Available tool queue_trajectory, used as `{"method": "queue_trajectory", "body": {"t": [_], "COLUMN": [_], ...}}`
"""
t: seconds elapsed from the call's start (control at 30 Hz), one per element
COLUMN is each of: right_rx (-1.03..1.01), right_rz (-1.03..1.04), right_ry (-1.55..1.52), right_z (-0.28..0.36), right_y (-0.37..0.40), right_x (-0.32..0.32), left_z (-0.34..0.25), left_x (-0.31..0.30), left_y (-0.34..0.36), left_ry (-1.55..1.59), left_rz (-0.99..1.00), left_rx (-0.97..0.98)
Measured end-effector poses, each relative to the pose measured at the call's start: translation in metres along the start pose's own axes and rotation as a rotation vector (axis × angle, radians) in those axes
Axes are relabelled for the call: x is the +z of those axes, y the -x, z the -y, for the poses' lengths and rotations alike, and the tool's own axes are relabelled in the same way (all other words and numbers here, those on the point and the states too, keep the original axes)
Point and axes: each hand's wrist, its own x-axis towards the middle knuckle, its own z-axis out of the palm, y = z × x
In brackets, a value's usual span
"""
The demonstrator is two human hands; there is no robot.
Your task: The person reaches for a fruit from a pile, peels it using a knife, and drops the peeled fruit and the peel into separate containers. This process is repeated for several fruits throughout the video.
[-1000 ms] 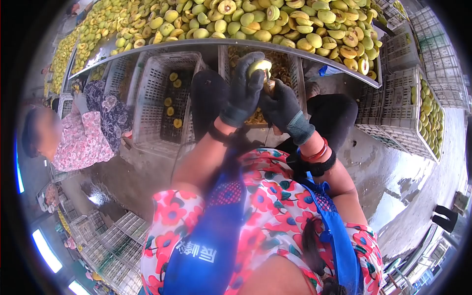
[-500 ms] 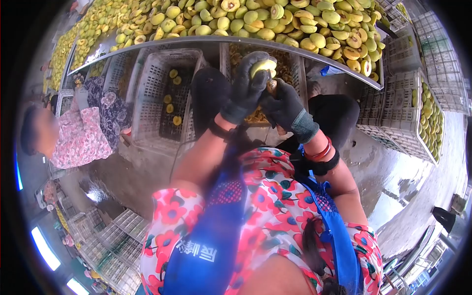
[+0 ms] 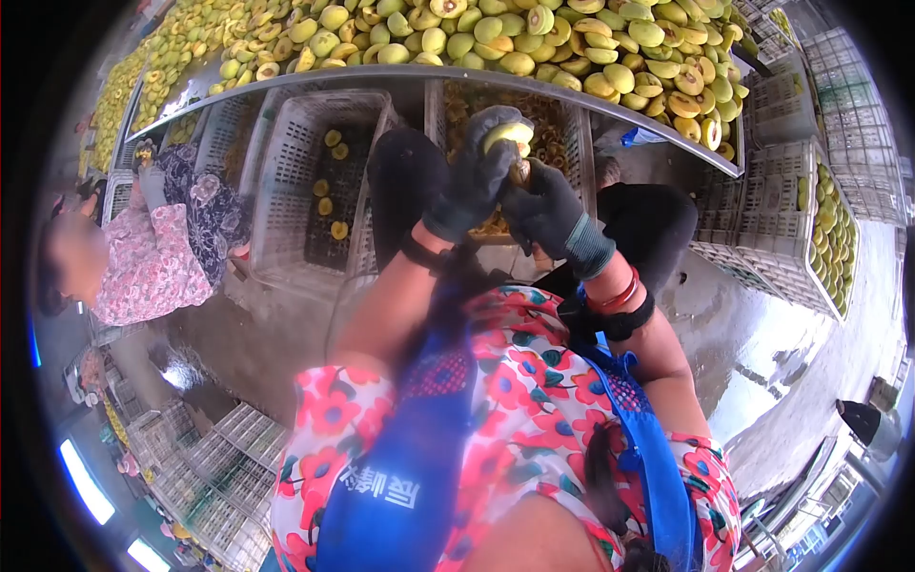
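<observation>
- A co-worker (image 3: 152, 257) in a floral pink top is sitting at 9 o'clock in the head view, well apart from the person's hands.
- A white slatted crate (image 3: 286, 191) is standing at 10 o'clock, under the worktop edge. A few yellow fruit halves are lying on its floor.
- The left hand (image 3: 477, 176), in a dark glove, is reaching up at 12 o'clock. Its fingers are wrapping closed around the fruit (image 3: 508, 135) and are holding it clear of every surface.
- The fruit, pale yellow-green, is sitting at the top of the left-hand grip, just below the worktop rim and in front of the middle crate (image 3: 562, 124).
- The right hand (image 3: 545, 205), also in a dark glove, is lying at 4 o'clock from the fruit. Its fingers are curling shut and are pressing against the left hand. A small brownish part is showing between the two hands; whether the right hand is gripping a tool cannot be told.
- The middle crate is holding a layer of yellow-brown pieces.
- The worktop (image 3: 429, 74) is running as a metal-rimmed arc from 10 to 2 o'clock and is carrying a deep heap of fruit (image 3: 534, 43), some whole, some halved.
- Another crate (image 3: 829, 238) at 3 o'clock is holding more yellow-green fruit.
</observation>
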Motion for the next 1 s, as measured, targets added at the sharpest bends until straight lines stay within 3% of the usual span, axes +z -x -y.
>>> {"method": "queue_trajectory", "body": {"t": [0.07, 0.17, 0.27, 0.37, 0.47, 0.57, 0.67, 0.77, 0.9, 1.0], "right_rx": [0.128, 0.253, 0.159, 0.108, 0.333, 0.284, 0.396, 0.459, 0.402, 0.368], "right_rz": [0.185, 0.162, 0.04, 0.049, 0.232, 0.209, 0.28, 0.448, 0.365, 0.291], "right_ry": [-0.181, -0.258, -0.032, 0.048, -0.413, -0.323, -0.438, -0.75, -0.614, -0.513], "right_z": [0.026, 0.042, 0.036, 0.029, 0.043, 0.046, 0.049, 0.05, 0.051, 0.047], "right_y": [0.003, 0.006, 0.003, -0.002, 0.003, 0.004, 0.004, 0.004, 0.0, 0.0], "right_x": [-0.004, -0.001, 0.01, 0.007, -0.001, 0.002, -0.002, -0.004, 0.002, 0.007], "left_z": [-0.006, -0.019, -0.019, -0.009, -0.019, -0.025, -0.025, -0.029, -0.025, -0.02], "left_x": [-0.005, -0.007, -0.01, -0.014, -0.016, -0.018, -0.021, -0.023, -0.022, -0.016], "left_y": [0.001, -0.004, -0.007, -0.01, -0.01, -0.012, -0.012, -0.012, -0.01, -0.007], "left_ry": [0.018, -0.009, -0.067, -0.136, -0.034, 0.035, 0.071, 0.105, 0.015, 0.113], "left_rz": [0.017, 0.049, 0.06, 0.075, 0.139, 0.199, 0.23, 0.244, 0.174, 0.064], "left_rx": [-0.047, -0.007, 0.065, 0.124, 0.047, -0.009, -0.054, -0.066, 0.072, 0.011]}}
